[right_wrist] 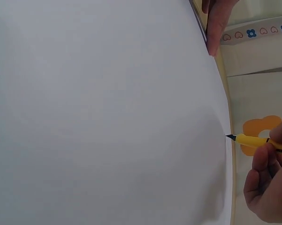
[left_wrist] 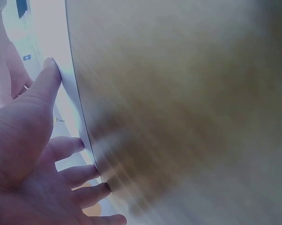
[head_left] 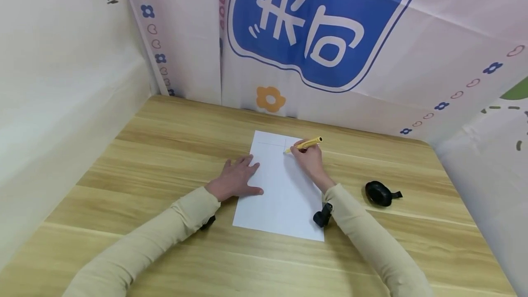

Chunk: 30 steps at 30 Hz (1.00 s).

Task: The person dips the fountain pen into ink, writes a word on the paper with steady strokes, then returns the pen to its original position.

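A white sheet of paper point(head_left: 272, 200) lies on the wooden table, with a thin horizontal line and a vertical line crossing it near its top. My right hand point(head_left: 310, 160) pinches a yellow fountain pen point(head_left: 312, 142) between thumb and fingers. The pen's dark nib meets the paper at the lower end of the vertical line; the right wrist view shows the pen point(right_wrist: 253, 141) too. At the sheet's left edge rests my left hand point(head_left: 236, 180), fingers spread and thumb on the paper. In the left wrist view, this hand's point(left_wrist: 23, 136) fingertips reach along the paper's edge.
To the right on the table point(head_left: 412, 242) sits a small round black object point(head_left: 378, 194) with a short tab. A black wrist camera point(head_left: 323, 216) overlaps the paper's lower right edge. A printed curtain point(head_left: 185, 49) hangs behind the table, and pale sheeting point(head_left: 62, 81) stands at the left.
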Each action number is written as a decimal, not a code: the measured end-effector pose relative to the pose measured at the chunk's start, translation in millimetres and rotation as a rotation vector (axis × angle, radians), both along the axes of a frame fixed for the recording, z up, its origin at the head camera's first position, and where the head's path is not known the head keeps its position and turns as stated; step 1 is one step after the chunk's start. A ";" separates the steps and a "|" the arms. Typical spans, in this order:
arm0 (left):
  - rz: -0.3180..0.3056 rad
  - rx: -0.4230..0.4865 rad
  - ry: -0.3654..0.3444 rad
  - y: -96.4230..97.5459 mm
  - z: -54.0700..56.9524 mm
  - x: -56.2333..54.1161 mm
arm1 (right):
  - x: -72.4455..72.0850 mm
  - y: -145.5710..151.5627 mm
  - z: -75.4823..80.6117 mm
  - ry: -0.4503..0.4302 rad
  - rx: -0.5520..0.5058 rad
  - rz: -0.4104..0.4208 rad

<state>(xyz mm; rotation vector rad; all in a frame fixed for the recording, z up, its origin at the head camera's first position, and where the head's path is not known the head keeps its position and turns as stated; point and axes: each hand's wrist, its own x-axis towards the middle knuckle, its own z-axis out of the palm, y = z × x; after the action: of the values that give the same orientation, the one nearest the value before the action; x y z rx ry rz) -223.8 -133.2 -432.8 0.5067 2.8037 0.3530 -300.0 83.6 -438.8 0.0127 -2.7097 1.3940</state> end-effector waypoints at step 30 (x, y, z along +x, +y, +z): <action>0.009 -0.009 -0.012 1.7 1.3 -3.4 | 30.7 -2.6 -0.8 -0.011 -0.039 0.084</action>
<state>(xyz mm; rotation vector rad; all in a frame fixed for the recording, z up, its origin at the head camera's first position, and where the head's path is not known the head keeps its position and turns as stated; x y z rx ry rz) -227.2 -131.5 -431.5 0.4888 2.7950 0.3439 -269.3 81.0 -439.6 0.1184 -2.7200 1.4730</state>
